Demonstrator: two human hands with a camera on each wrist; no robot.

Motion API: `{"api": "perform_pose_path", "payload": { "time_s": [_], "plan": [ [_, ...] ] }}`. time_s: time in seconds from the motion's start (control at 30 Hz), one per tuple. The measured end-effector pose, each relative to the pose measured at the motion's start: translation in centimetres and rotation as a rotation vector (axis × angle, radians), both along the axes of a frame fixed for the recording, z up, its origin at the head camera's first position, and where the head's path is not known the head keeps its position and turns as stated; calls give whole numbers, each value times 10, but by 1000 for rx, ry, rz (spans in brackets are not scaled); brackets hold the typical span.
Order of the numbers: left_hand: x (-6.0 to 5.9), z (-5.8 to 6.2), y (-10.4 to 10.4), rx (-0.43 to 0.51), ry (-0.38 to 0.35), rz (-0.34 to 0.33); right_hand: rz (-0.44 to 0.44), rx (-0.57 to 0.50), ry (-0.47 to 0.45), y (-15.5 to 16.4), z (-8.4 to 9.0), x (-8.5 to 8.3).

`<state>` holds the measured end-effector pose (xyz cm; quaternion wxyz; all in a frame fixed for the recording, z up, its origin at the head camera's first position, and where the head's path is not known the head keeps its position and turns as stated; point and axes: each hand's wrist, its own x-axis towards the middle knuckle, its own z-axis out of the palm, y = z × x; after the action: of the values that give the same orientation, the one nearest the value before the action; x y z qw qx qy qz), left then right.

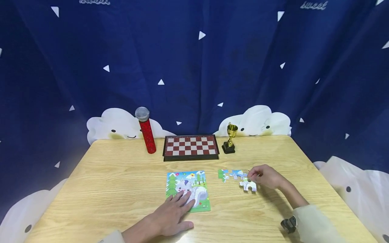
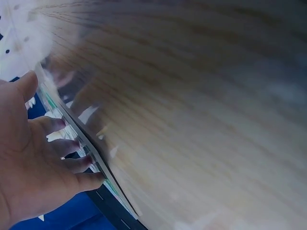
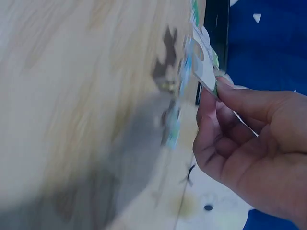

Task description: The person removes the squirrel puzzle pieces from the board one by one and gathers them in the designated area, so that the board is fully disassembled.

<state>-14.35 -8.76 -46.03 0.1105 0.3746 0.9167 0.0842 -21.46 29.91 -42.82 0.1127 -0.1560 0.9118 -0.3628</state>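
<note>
The left hand (image 1: 170, 216) lies flat, fingers straight, steadying the picture card (image 1: 188, 190); the right hand (image 1: 265, 176) pinches a puzzle piece (image 3: 204, 64) above loose pieces (image 1: 234, 175) on the worktop (image 1: 121, 175).

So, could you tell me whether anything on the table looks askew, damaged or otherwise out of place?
Nothing stands out. The microphone and trophy stand upright beside the flat chessboard. The left hand rests on the puzzle board; the right hand pinches a piece by the loose pieces.
</note>
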Motion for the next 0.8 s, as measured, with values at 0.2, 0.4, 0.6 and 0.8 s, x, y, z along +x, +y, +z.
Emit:
{"api": "perform_pose_path", "payload": {
  "time_s": [0.2, 0.4, 0.6, 0.8],
  "plan": [
    [-1, 0, -1, -4, -15, 2, -48, -48, -94, 19, -9, 8],
    [-1, 0, -2, -7, -9, 1, -139, -45, -109, 24, -16, 8],
    [0, -1, -2, -8, -2, 3, -249, 41, -69, 24, -16, 6],
    [0, -2, -2, 14, -3, 8, -305, 73, -68, 24, -14, 4]
  ]
}}
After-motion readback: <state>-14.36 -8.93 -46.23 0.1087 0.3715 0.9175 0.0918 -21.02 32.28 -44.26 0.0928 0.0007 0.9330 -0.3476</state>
